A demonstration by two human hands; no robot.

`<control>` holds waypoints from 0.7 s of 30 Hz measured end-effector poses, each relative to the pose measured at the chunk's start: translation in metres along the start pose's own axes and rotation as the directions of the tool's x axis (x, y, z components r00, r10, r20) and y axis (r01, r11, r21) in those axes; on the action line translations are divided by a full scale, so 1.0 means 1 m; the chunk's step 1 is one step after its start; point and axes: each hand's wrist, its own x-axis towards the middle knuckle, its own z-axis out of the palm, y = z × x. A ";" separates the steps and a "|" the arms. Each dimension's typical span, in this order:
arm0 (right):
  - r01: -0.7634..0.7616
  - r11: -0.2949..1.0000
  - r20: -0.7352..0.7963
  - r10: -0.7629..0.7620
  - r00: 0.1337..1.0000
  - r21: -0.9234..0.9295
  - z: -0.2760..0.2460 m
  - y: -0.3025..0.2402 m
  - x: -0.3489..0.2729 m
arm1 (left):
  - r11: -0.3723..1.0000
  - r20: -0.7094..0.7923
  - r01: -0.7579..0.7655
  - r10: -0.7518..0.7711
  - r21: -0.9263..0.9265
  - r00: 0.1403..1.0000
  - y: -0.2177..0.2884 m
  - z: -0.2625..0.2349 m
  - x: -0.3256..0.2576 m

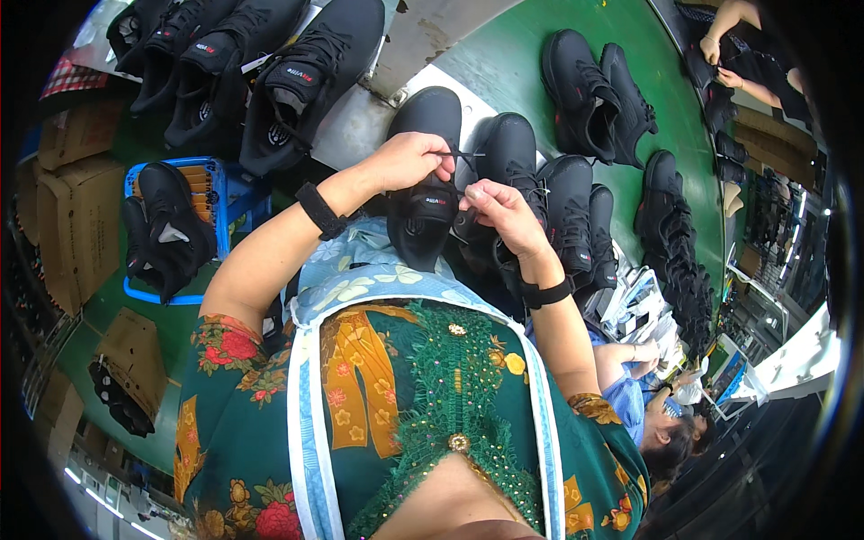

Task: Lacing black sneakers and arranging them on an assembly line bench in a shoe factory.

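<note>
Brown boxes (85, 234) and a blue crate (221, 207) sit on the left, with green floor (184, 326) showing between them. A red checked cloth (72, 79) is far left. One person (772, 70) is far right; a helper in blue stripes (623, 403) is near right.

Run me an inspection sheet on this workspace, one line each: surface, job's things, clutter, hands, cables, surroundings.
Surface: green surface, bearing several black shoes.
Job's things: one black shoe, toe pointing away from the wearer; black lace stretched above it.
Clutter: crumpled white material at right; cardboard boxes and a blue crate with shoes at left.
Hands: left hand pinches the lace; right hand appears to pinch it too.
Cables: nothing seen.
Surroundings: a co-worker's hand at upper right; another person in blue at lower right.
</note>
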 end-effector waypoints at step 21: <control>-0.050 0.496 -0.300 -0.438 0.847 -0.867 0.027 0.011 -0.031 | 0.877 -0.036 0.053 -0.041 0.478 0.999 0.024 0.030 0.006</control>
